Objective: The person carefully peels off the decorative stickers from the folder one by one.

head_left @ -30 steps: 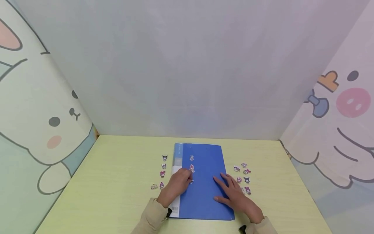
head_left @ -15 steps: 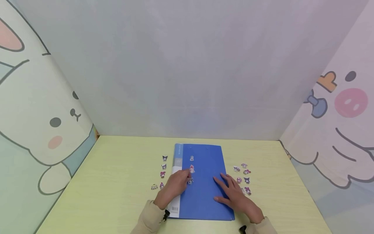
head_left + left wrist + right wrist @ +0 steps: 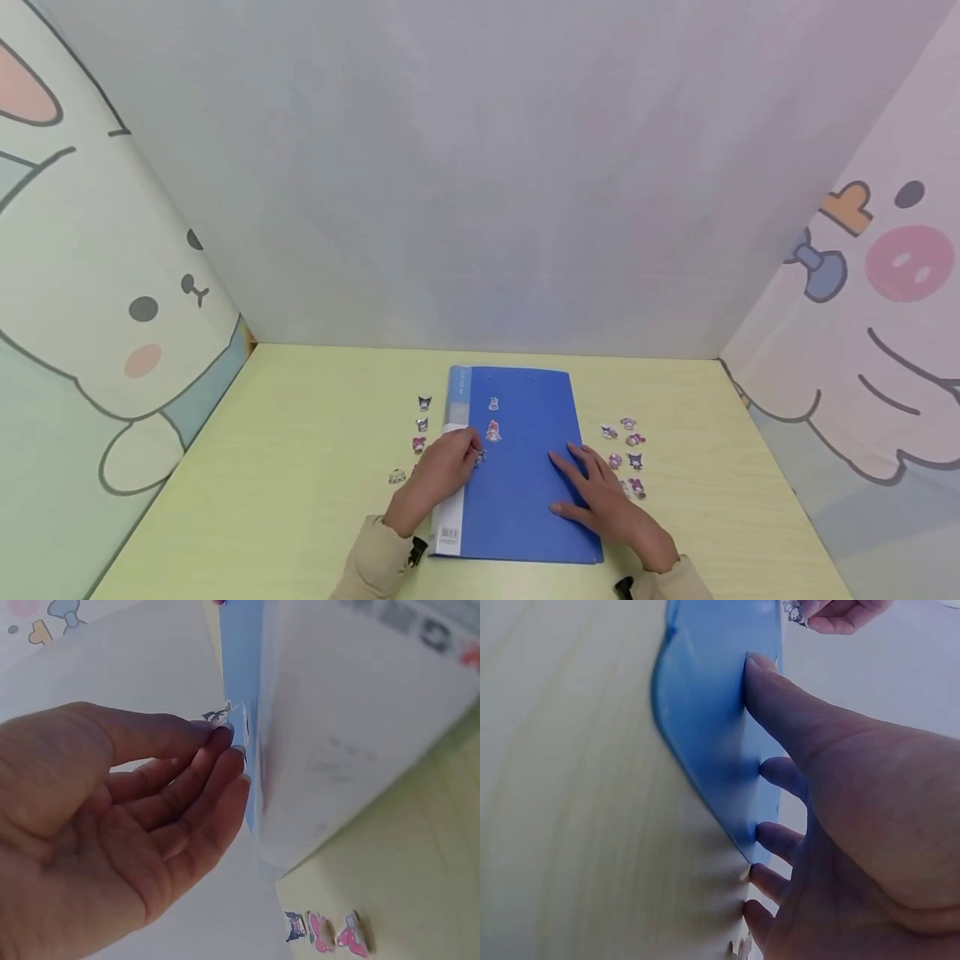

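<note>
A blue folder (image 3: 525,508) with a white and light-blue spine strip lies on the table. Over its left part my left hand (image 3: 442,467) pinches a small cartoon sticker (image 3: 217,715) between thumb and index finger, the other fingers bent alongside. Two more stickers are on the cover above it: a small pale one (image 3: 493,403) and a larger pink one (image 3: 492,431). My right hand (image 3: 600,496) rests spread at the folder's right side. Its fingertips touch the blue cover (image 3: 712,697), and some reach its edge in the right wrist view.
Left of the folder lie several loose stickers, among them a dark-eared one (image 3: 424,403) and a pale one (image 3: 397,476) farther out. Several others, including a purple-black one (image 3: 635,461), lie to the right beside my right hand. Cartoon-printed cloth (image 3: 840,292) hangs around the table.
My left hand has drawn the sticker slightly left and up, away from its place below the pink sticker. The right hand stays where it was.
</note>
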Demonstrator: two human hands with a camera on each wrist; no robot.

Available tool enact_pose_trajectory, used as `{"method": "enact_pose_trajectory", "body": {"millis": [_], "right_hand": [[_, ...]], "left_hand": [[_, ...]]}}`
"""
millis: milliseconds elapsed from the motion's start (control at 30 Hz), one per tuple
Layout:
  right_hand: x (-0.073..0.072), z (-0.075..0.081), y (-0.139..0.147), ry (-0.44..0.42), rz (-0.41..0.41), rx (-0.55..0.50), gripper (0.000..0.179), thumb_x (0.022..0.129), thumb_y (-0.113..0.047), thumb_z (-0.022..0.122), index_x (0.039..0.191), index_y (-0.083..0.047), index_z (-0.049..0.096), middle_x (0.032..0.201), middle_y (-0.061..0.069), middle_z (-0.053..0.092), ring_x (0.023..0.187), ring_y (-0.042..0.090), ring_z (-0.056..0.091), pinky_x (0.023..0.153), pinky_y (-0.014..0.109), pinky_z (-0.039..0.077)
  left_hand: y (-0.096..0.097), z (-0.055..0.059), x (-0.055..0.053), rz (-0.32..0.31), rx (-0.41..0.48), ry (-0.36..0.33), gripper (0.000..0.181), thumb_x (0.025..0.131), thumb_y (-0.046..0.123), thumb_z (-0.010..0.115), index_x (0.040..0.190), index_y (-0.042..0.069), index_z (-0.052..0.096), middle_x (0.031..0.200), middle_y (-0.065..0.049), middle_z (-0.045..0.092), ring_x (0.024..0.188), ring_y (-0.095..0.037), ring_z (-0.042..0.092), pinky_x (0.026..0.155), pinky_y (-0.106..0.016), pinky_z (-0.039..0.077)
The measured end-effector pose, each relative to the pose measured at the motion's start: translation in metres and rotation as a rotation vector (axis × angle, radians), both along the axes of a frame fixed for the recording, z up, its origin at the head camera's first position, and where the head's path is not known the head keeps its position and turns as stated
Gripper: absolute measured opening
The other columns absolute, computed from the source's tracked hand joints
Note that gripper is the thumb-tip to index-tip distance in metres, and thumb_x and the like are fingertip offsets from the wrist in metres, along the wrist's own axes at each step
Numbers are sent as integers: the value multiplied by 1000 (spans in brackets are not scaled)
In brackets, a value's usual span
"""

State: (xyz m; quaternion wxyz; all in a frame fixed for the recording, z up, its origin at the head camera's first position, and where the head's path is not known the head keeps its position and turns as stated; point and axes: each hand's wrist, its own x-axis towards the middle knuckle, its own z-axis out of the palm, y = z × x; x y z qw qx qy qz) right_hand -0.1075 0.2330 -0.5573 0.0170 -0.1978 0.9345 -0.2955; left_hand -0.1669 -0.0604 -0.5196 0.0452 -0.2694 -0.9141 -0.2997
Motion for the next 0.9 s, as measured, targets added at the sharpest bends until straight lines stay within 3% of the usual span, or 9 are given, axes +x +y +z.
{"method": "enact_pose_trajectory", "body": {"millis": [200, 633, 900], "right_hand": [[-3, -16, 4, 19, -17, 9, 76, 94, -48, 70, 157, -17, 43, 161, 21, 29, 146, 50, 22, 108, 76, 24], [-5, -12, 4, -32, -27, 25, 76, 95, -42, 72, 158, -14, 41, 164, 23, 26, 149, 50, 19, 111, 75, 22], [-6, -19, 6, -3, -24, 24, 76, 95, -44, 71, 158, -16, 41, 163, 21, 27, 148, 49, 21, 110, 75, 23]], "left_hand": [[-8, -4, -3, 15, 38, 7, 11, 93, -5, 67, 94, 5, 63, 82, 1, 60, 71, -9, 51, 62, -25, 47], [-25, -7, -9, 94, 92, -62, 6, 99, -4, 61, 100, 2, 63, 85, -1, 57, 77, -13, 52, 67, -26, 46], [-40, -13, -8, 127, 124, -16, 10, 96, -7, 63, 97, 2, 63, 84, 0, 56, 77, -13, 52, 67, -27, 47]]}}
